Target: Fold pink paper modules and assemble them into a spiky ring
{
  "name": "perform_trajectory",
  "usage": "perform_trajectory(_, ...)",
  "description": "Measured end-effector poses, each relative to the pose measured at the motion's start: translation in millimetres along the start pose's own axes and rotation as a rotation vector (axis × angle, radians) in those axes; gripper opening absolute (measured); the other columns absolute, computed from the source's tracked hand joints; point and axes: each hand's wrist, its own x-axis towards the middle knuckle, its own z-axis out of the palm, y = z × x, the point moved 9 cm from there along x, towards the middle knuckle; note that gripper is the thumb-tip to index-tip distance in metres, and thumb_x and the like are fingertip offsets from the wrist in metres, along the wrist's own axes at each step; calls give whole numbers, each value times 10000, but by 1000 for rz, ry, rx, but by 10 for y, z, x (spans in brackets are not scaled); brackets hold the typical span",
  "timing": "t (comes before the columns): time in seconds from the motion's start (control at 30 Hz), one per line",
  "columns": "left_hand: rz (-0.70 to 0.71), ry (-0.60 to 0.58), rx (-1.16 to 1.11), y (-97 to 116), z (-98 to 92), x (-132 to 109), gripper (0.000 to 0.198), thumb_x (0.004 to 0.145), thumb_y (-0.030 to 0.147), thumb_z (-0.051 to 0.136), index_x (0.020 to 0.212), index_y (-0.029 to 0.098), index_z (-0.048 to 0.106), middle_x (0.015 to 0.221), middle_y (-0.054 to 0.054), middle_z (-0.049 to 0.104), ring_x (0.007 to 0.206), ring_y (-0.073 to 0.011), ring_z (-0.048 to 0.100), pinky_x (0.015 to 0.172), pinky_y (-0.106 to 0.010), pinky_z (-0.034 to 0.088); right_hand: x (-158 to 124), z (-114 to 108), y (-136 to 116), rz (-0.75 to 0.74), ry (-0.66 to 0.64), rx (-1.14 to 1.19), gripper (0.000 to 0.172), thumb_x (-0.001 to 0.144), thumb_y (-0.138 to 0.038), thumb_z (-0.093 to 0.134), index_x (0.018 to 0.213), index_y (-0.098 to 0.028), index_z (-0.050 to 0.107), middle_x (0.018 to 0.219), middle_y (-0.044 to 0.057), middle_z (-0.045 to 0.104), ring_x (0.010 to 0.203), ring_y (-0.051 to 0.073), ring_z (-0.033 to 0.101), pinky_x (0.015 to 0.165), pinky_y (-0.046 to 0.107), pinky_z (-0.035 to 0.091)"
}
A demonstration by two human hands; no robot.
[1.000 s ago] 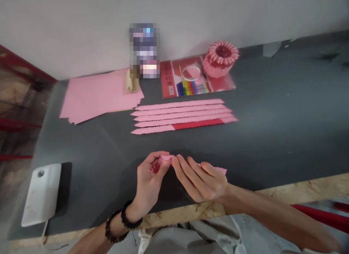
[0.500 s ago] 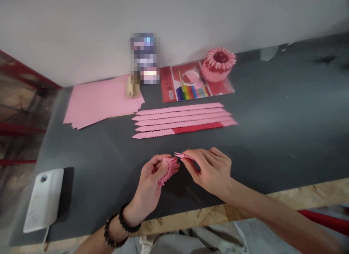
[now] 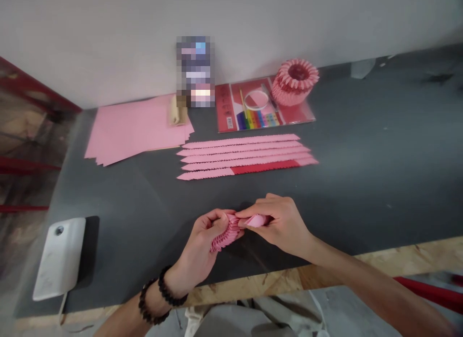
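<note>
My left hand (image 3: 201, 241), with a dark bead bracelet on its wrist, is closed around a short stack of folded pink paper pieces (image 3: 224, 234) near the front of the dark grey table (image 3: 361, 163). My right hand (image 3: 280, 222) pinches one folded pink paper piece (image 3: 257, 220) and presses its tip against the upper end of the stack. Both hands meet just above the table top. The fingers hide part of the stack.
Several long rows of joined pink pieces (image 3: 246, 156), one partly red, lie behind the hands. Pink sheets (image 3: 135, 128) sit back left, a paper pack (image 3: 262, 107) and a round pink folded ring (image 3: 294, 81) at the back. A white device (image 3: 58, 257) lies front left.
My right hand, apart from the stack half a second ago with a single piece, has come left and down. The piece now touches the stack in my left hand.
</note>
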Motion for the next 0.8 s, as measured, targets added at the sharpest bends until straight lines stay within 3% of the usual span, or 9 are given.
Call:
perform_trajectory(0.3, 66, -49, 113, 66, 30, -26, 303, 759, 350, 908, 923, 123, 791, 831, -79, 804, 752, -153, 760, 781, -248, 613, 9, 60, 62, 27, -101, 47, 72, 893, -212, 764, 887, -261, 816, 702, -54, 766, 549, 70, 614, 623, 274, 347)
perform_trajectory(0.47, 65, -87, 130, 16, 32, -36, 293, 796, 363, 880, 937, 129, 775, 848, -82, 804, 756, -146, 752, 752, -228, 590, -8, 59, 6, -35, -77, 44, 73, 922, -251, 750, 880, -260, 809, 682, -58, 754, 549, 73, 620, 619, 282, 343)
perform_trajectory(0.6, 185, -54, 191, 83, -6, -31, 248, 813, 339, 869, 907, 134, 768, 785, -49, 783, 705, -98, 704, 684, -162, 538, -7, 50, -16, -28, -49, -19, 81, 934, -265, 736, 875, -260, 791, 684, -73, 736, 548, 70, 605, 629, 289, 335)
perform_trajectory(0.67, 237, -18, 188, 137, -33, -24, 246, 813, 341, 869, 924, 143, 773, 801, -41, 784, 705, -91, 693, 682, -158, 531, 15, 5, -48, -44, -30, -104, 142, 951, -370, 719, 970, -247, 788, 729, -49, 732, 577, 88, 599, 649, 294, 350)
perform_trajectory(0.73, 248, 7, 173, 172, -47, -12, 263, 800, 346, 877, 937, 144, 778, 824, -44, 790, 709, -97, 695, 679, -164, 533, 36, -12, -86, -80, -47, -193, 359, 998, -471, 624, 1207, -201, 735, 811, -5, 729, 637, 120, 605, 681, 306, 379)
perform_trajectory(0.8, 231, 24, 155, 180, -55, -1, 274, 792, 348, 880, 942, 142, 779, 847, -53, 797, 735, -114, 713, 706, -184, 550, 43, -5, -111, -124, -66, -273, 440, 1075, -392, 465, 1402, -134, 607, 853, 26, 717, 661, 136, 599, 690, 317, 395)
